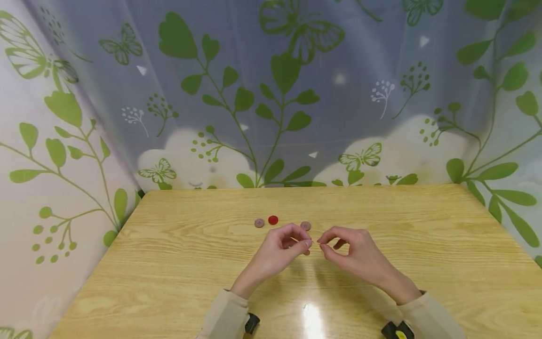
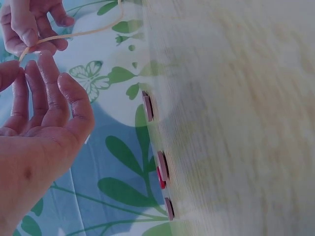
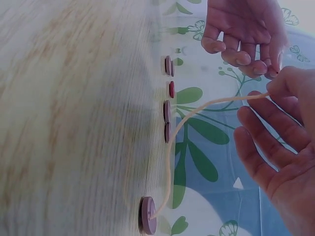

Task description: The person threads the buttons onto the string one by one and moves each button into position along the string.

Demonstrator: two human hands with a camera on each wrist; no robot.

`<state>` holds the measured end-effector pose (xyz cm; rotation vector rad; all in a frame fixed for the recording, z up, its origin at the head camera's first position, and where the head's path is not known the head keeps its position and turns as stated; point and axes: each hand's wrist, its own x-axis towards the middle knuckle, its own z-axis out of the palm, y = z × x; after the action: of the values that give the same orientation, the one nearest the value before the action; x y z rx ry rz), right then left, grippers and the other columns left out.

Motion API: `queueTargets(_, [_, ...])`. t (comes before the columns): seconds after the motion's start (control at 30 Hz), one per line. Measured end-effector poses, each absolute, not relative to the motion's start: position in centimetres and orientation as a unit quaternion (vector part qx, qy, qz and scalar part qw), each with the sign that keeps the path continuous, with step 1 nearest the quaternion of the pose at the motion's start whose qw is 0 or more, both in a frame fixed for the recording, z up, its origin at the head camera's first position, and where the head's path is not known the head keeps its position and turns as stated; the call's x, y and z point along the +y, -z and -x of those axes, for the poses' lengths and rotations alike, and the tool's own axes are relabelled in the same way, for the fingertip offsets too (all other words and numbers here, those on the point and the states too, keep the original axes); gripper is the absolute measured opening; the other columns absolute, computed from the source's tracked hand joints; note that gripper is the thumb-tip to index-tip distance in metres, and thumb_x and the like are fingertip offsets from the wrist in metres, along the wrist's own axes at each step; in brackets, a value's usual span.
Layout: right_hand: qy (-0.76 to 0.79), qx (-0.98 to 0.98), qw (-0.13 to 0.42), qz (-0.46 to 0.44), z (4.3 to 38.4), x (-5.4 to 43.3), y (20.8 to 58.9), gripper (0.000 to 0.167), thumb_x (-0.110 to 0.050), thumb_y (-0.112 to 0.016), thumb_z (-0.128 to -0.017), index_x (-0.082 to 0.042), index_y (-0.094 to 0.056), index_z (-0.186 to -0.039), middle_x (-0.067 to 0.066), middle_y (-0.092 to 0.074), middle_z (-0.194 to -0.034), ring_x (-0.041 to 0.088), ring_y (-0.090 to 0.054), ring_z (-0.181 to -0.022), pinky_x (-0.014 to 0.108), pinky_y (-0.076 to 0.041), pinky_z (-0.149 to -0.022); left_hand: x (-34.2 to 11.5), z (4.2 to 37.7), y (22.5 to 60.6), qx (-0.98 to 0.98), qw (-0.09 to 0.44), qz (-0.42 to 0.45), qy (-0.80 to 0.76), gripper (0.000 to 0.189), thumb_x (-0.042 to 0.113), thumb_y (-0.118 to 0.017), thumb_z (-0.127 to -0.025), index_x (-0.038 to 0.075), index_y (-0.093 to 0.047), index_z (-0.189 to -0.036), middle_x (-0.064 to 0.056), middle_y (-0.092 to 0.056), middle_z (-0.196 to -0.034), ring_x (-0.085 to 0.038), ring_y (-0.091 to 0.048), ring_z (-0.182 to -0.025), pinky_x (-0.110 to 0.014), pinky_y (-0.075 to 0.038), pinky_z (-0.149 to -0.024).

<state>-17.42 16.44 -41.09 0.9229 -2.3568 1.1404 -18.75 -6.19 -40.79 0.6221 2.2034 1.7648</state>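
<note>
Between two hands [image 1: 277,248] [image 1: 361,252], one pale cord [image 3: 169,162]

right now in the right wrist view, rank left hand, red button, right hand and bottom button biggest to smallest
1. Right hand, cut off by the frame
2. Left hand, also cut off
3. Bottom button
4. Red button
Nearness may enlarge the bottom button.

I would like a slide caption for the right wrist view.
The right hand pinches a pale cord that runs to a mauve button on the table.
</note>
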Motion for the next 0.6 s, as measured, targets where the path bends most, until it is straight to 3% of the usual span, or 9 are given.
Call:
queueTargets(0.37, [-0.396,-0.831,0.199,-0.337,17.5,16.6,41.1,0.026,0.007,-0.075,-0.085,-0.015,-0.076,-0.098,-0.002,-0.078,-0.091,0.004,-0.071,-0.08,0.024,-0.06,-0.067,-6.9,18.8,40.9,0.775,0.108,-0.209,-0.587,0.01,0.021,-0.066,-0.1,0.014,-0.069,-0.106,-0.006,-0.071,-0.102,-0.038,-0.071,-0.096,-0.027,-0.053,-0.079])
queueTargets(0.6, [-0.392,-0.826,0.217,-0.342,17.5,16.9,41.0,0.028,0.009,-0.077,-0.083,-0.015,-0.078,-0.098,-0.003,-0.077,-0.091,0.004,-0.07,-0.078,0.018,-0.057,-0.068,-7.9,19.2,40.9,0.799,0.086,-0.205,-0.559,0.009,0.022,-0.067,-0.1,0.018,-0.069,-0.107,0.0,-0.072,-0.109,-0.028,-0.07,-0.095,-0.027,-0.055,-0.08])
